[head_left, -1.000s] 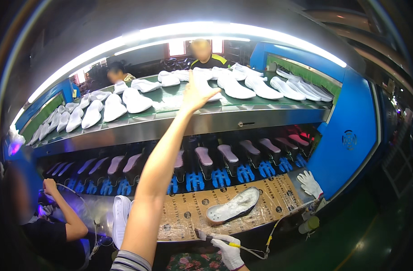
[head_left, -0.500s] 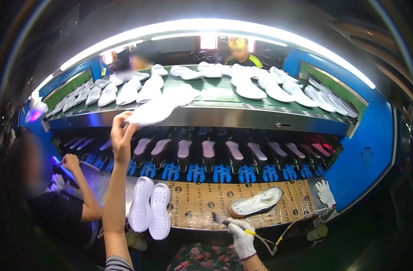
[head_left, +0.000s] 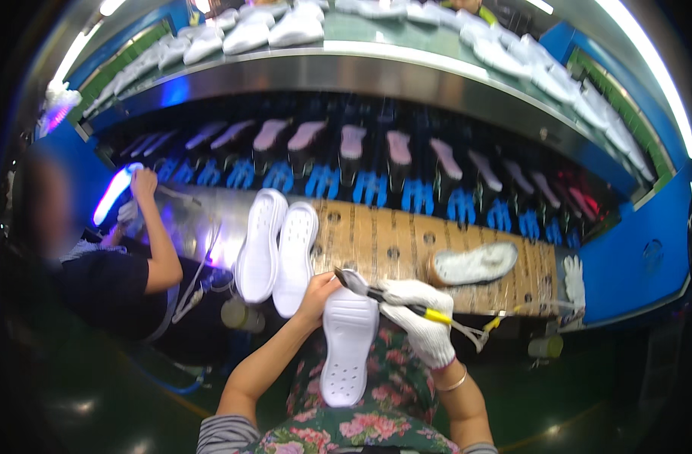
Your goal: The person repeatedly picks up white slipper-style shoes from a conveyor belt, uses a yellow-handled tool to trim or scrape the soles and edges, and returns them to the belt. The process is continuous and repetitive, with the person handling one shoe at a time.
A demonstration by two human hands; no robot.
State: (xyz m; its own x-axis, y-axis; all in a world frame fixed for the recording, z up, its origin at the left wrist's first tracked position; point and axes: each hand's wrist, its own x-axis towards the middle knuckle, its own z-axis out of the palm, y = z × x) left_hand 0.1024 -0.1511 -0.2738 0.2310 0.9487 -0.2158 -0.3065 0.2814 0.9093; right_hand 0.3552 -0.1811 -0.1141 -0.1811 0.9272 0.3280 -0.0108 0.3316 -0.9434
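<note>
Low in the middle of the frame, the left hand [head_left: 319, 293] is holding a white shoe sole [head_left: 347, 344] by its upper edge, bare fingers curled around that edge, tread side facing up, over the person's flowered lap. Just right of it, the gloved right hand [head_left: 418, 318] is gripping a yellow-handled brush [head_left: 384, 293] with its fingers closed around the handle; the brush tip is touching the top end of the sole. A cord is trailing from the handle toward the right.

Above the hands, two more white soles [head_left: 276, 250] are lying side by side on the counter [head_left: 391, 234], at the left end of its brown perforated mat. Further right on that mat, a white shoe [head_left: 473, 263] is lying on its side. A spare white glove [head_left: 574, 281] is resting at the counter's right end.

At the left of the frame, another person's hand [head_left: 143, 184] is reaching up beside a glowing purple light. Along the top, rows of white shoes [head_left: 285, 29] are sitting on a green conveyor.
</note>
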